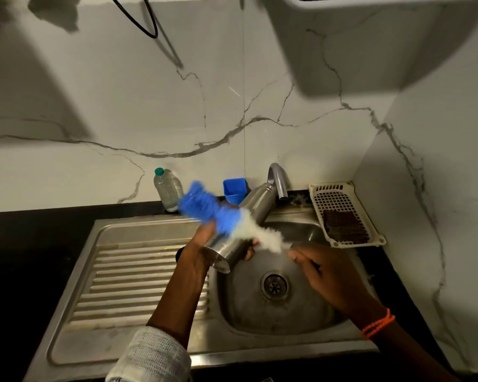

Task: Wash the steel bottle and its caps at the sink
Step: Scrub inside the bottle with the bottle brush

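**Scrubbing the bottle over the basin**

Holding the steel bottle (242,230) tilted above the sink (149,340), the left hand (202,252) wraps the lower body, base toward the camera and neck pointing up toward the tap (278,180). Its fingers (250,249) curl round the far side of the body, tips showing just past the steel; the palm cups the near side beside the base. A brush (221,213) with blue and white bristles lies blurred across the bottle's middle, its white end toward the right hand (329,274). That hand's fingers appear curled as if round a handle, but the handle itself is hidden or too blurred, so the grip cannot be confirmed.

Risks, as judged: the bottle is probably wet, and a hard brush stroke could twist it out of the one-handed hold and drop it into the basin near the drain (274,285). A wide stroke could also carry the bristles into the blue cup (234,190) or plastic bottle (168,190) behind the sink. No caps can be made out.
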